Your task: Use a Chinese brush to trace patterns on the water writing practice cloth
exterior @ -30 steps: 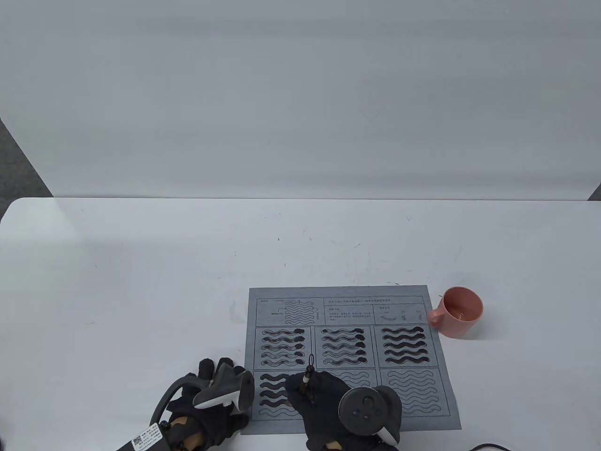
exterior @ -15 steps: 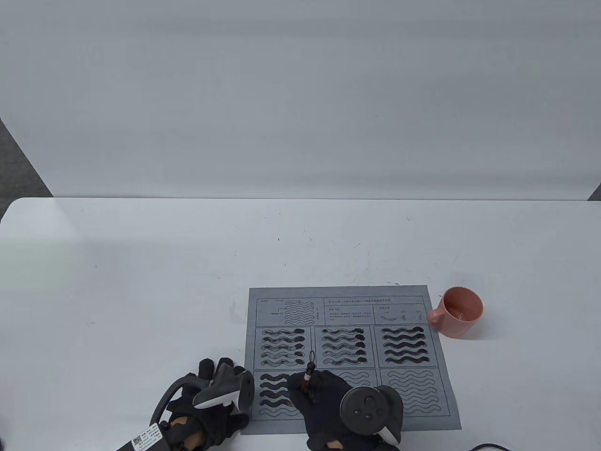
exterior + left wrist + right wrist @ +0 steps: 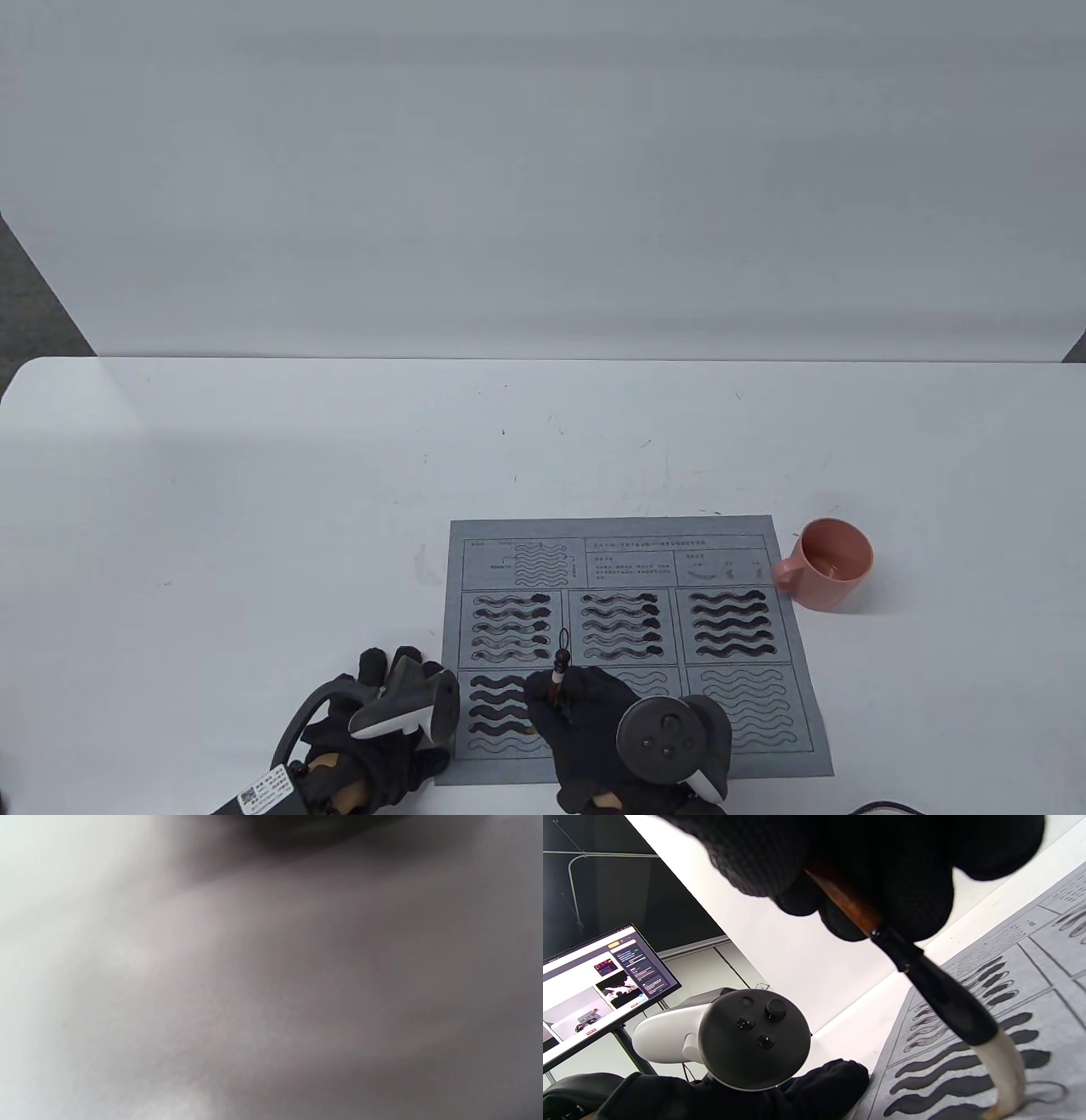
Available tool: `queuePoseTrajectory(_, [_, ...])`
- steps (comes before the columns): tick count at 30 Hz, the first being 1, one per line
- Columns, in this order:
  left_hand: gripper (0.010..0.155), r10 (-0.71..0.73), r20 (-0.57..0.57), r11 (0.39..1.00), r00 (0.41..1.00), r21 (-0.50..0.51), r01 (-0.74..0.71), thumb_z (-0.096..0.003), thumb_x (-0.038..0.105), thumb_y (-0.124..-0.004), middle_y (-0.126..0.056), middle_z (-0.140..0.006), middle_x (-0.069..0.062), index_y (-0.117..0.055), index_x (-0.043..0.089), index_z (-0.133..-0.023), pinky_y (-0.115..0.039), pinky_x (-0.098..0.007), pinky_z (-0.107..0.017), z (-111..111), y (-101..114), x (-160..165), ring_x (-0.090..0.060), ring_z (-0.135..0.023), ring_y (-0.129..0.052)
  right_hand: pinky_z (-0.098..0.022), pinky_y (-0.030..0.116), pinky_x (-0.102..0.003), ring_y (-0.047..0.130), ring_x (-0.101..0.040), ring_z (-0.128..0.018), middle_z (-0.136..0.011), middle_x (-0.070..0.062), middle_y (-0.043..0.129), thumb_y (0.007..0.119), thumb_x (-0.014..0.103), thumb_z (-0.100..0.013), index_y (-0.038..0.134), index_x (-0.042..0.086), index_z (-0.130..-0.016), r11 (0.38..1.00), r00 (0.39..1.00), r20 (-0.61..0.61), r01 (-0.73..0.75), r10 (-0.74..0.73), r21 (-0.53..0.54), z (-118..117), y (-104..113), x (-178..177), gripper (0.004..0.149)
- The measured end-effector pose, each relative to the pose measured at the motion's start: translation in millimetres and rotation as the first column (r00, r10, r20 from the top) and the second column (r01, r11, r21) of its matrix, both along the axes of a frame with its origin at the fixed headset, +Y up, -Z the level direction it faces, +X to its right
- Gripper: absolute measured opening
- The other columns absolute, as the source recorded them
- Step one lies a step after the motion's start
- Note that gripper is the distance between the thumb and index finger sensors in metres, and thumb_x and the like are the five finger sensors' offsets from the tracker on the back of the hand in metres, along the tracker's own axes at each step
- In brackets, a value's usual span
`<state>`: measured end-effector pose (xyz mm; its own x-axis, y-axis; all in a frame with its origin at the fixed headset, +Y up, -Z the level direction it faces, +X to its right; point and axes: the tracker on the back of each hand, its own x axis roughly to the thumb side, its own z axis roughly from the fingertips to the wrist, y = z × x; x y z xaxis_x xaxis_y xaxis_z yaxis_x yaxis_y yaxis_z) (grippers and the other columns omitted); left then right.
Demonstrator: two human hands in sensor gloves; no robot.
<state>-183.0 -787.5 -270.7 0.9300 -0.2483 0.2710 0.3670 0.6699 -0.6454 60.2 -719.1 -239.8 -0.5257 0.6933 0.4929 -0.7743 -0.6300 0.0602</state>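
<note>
Since the earlier frames the right hand [image 3: 594,722] has been shifted slightly rightward along the cloth's near edge; the left hand [image 3: 373,722] has stayed put. The right hand is held low over the cloth [image 3: 632,645], fingers curled round the brush [image 3: 925,984], which is gripped upright. The pale tip is bent against the lowest wavy line of the near-left panel. The left hand is laid at the cloth's near-left corner, fingers apparently flat on the table [image 3: 254,509]; its tracker hides most of them, and its wrist view is only blur. The cup [image 3: 827,564] is set just off the cloth's far-right corner. The brush tip is hidden in the table view.
</note>
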Motion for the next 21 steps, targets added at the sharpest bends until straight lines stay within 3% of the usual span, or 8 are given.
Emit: queuePoseTrajectory(21, [0.093,0.0,0.0,1.0,1.0,0.0,0.0,-0.0298,0.063,-0.038,0.029,-0.099,-0.007,0.028,0.031,-0.087,-0.018,-0.069,-0.078,0.0,0.0,0.0,-0.048,-0.102,0.013,-0.045,0.073,-0.06,0.093,-0.041,-0.061,-0.074,-0.015,0.096,0.078,0.025,-0.046,0.084,0.011,-0.076,1.0,0.999,0.037,0.001,-0.001,0.004,-1.8,1.0,3.6,0.033])
